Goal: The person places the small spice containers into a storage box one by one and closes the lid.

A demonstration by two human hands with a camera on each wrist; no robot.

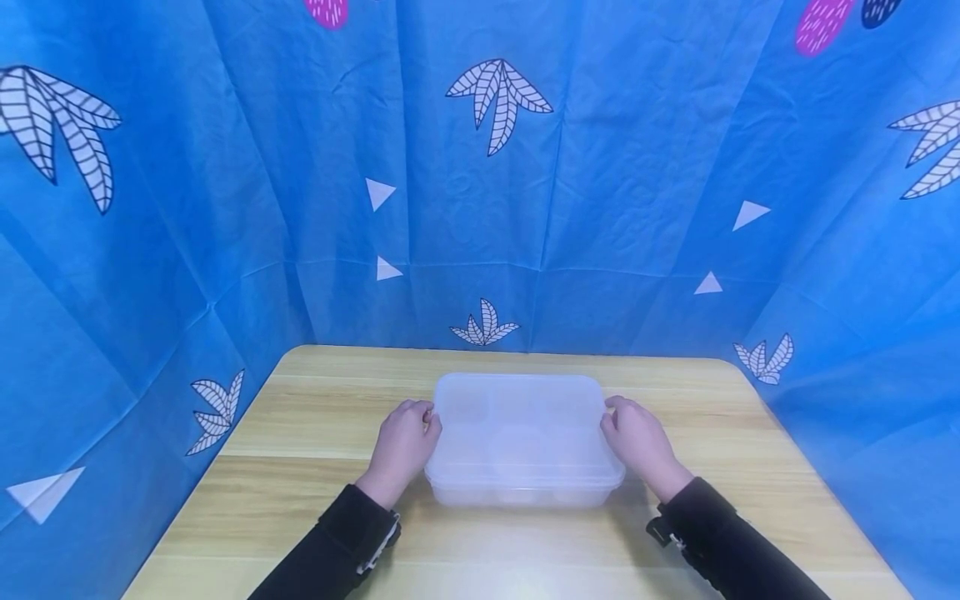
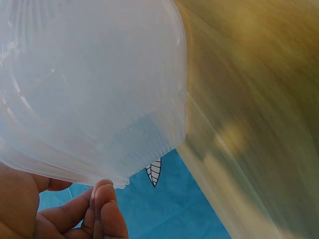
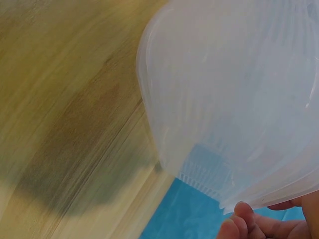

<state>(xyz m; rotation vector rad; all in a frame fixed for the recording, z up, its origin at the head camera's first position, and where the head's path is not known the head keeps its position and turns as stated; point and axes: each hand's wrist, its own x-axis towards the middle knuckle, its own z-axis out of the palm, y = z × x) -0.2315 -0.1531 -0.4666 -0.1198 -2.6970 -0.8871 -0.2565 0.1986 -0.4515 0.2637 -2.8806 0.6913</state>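
A translucent white plastic storage box (image 1: 517, 497) with a flat lid (image 1: 525, 425) is in the middle of the head view, its long side toward me. My left hand (image 1: 401, 448) pinches the lid's rim at the left end, fingertips (image 2: 105, 191) curled up beneath the edge. At the opposite end, my right hand (image 1: 645, 443) grips the rim in the same way, with its fingertips (image 3: 243, 211) under the lip. Both wrist views show the ribbed side walls close up. Whether the box's base touches the table cannot be told.
A light wood-grain table (image 1: 315, 500) with rounded far corners lies beneath. Blue curtain (image 1: 480, 225) printed with leaves and triangles surrounds its back and sides. Dark sleeves (image 1: 341, 533) cover both forearms.
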